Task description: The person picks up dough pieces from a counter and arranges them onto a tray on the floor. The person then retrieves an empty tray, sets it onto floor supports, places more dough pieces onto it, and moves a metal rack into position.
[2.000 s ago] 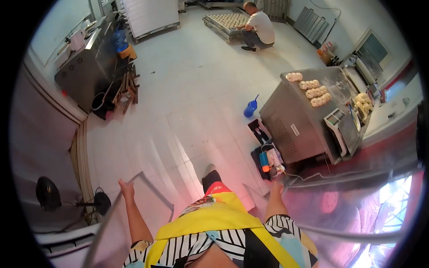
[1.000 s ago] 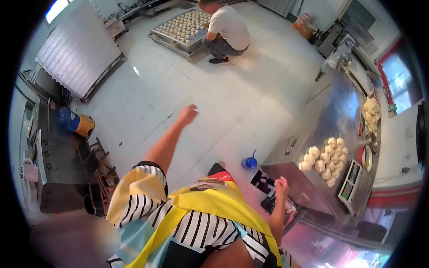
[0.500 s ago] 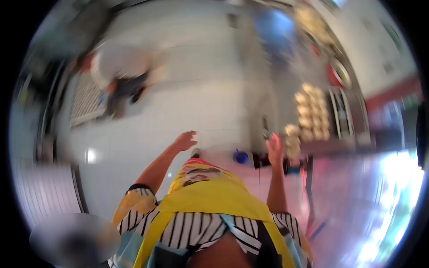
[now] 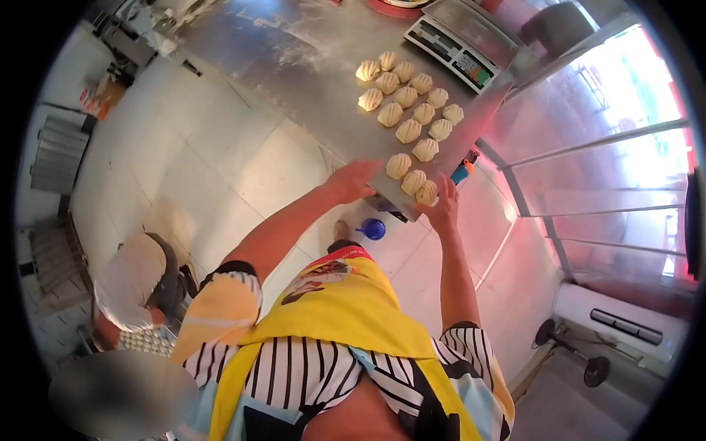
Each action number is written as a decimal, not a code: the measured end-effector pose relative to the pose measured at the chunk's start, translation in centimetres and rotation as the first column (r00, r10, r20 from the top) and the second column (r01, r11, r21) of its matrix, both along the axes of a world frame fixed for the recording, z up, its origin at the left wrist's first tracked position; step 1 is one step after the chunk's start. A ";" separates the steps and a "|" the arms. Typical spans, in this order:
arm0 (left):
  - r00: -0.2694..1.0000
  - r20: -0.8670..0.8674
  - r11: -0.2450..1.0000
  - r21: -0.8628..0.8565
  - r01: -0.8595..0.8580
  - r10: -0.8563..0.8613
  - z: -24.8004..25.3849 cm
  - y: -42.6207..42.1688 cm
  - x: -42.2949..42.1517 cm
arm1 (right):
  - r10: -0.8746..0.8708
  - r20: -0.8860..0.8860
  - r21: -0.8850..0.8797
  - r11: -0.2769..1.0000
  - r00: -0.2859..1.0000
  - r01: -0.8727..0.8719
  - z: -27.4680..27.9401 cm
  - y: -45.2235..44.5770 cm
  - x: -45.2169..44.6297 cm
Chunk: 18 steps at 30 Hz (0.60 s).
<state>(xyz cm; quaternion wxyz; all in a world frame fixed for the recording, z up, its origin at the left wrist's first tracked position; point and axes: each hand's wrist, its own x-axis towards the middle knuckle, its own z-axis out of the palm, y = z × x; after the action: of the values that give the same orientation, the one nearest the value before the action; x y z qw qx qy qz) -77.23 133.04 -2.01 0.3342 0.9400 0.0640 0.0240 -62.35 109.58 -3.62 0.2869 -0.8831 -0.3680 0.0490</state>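
Note:
Shaped pieces of dough [image 4: 408,132] lie in rows on a steel worktop [image 4: 309,81]. A group of three [image 4: 413,181] sits near the worktop's front corner. My left hand [image 4: 354,180] is at the corner's left side, fingers extended toward the dough and nothing seen in it. On the right, my right hand [image 4: 443,206] is beside the nearest dough piece, its fingers spread. Whether either hand touches dough or worktop is not clear.
Behind the dough stands a digital scale [image 4: 452,55]. A blue jug [image 4: 373,228] is on the floor below the corner. At the lower left a person [image 4: 136,283] crouches by a tray of dough pieces [image 4: 147,342]. A glazed partition [image 4: 588,176] stands at the right.
The view has turned right and come closer to the worktop. Both hands have moved from over the floor to its corner. The crouching person now appears at the lower left.

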 end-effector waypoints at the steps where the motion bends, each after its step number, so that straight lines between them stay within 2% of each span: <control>1: 0.998 -0.020 0.997 0.044 0.061 -0.060 0.2 0.2 2.4 | 0.014 -0.004 -0.041 0.999 1.000 -0.014 -0.2 1.1 0.2; 3: 0.990 -0.052 0.985 0.107 0.134 -0.129 -0.2 0.0 6.3 | 0.068 0.009 -0.078 0.995 0.998 -0.067 -0.5 3.0 0.8; 5: 0.986 -0.071 0.974 0.155 0.163 -0.154 -1.3 -0.4 8.5 | 0.014 0.019 -0.149 0.989 1.000 -0.011 -0.8 4.2 0.5; 10: 0.978 -0.111 0.974 0.124 0.188 -0.174 -2.3 -1.6 10.1 | 0.014 0.102 -0.233 0.972 0.995 0.010 -0.9 5.8 -0.1; 11: 0.976 -0.129 0.976 0.112 0.187 -0.173 -2.1 -1.2 10.1 | 0.011 0.078 -0.166 0.986 0.997 0.002 -1.5 6.2 -0.4; 14: 0.954 -0.008 0.937 0.186 0.295 -0.299 -6.2 1.4 9.2 | 0.046 -0.002 0.007 0.999 0.999 -0.046 -3.0 8.7 -0.9; 17: 0.988 0.034 0.987 0.061 0.146 -0.148 -4.0 7.2 5.0 | 0.183 -0.079 0.095 0.980 0.980 -0.176 -1.5 14.2 -2.9; 18: 0.994 -0.003 0.994 0.025 0.107 -0.107 -2.9 9.7 4.0 | 0.234 -0.086 0.111 0.968 0.968 -0.224 -1.2 17.0 -3.0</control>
<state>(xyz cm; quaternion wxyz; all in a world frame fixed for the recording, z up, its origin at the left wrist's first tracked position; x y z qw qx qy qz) -73.23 142.73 -4.89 0.3230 0.9463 0.0135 0.0061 -65.37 126.60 -4.82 0.3411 -0.8157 -0.4549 0.1068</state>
